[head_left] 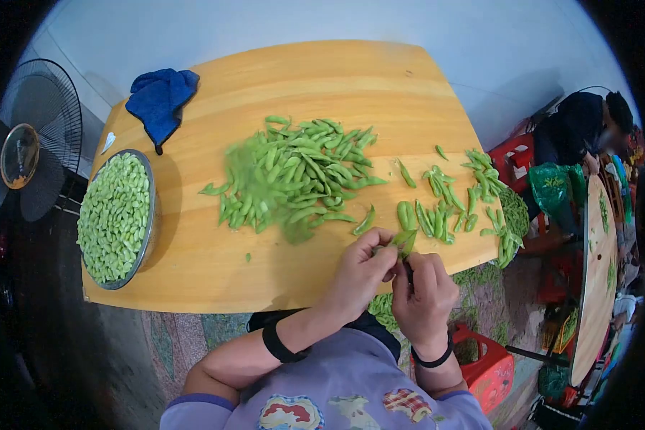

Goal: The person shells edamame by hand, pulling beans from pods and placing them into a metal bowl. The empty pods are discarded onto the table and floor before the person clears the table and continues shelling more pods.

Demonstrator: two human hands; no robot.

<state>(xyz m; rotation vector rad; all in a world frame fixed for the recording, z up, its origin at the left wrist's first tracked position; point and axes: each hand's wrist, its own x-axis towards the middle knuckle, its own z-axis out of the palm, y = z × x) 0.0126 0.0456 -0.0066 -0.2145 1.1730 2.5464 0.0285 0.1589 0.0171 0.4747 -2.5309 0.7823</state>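
Observation:
Both of my hands hold one green bean pod (pixel 405 241) just above the near edge of the wooden table (pixel 215 265). My left hand (pixel 362 272) pinches the pod from the left and my right hand (pixel 423 294) grips it from below. A big pile of green pods (pixel 294 175) lies in the table's middle. To the right a looser scatter of pods (pixel 451 201) spreads toward the right edge. A metal bowl (pixel 149 236) full of shelled green beans (pixel 113 215) stands at the left edge.
A blue cloth (pixel 161 100) lies at the table's far left corner. A fan (pixel 29 143) stands left of the table. Red plastic stools (pixel 491 369) and fallen pods are on the floor to the right, where another person (pixel 584 132) sits at a second table (pixel 598 272).

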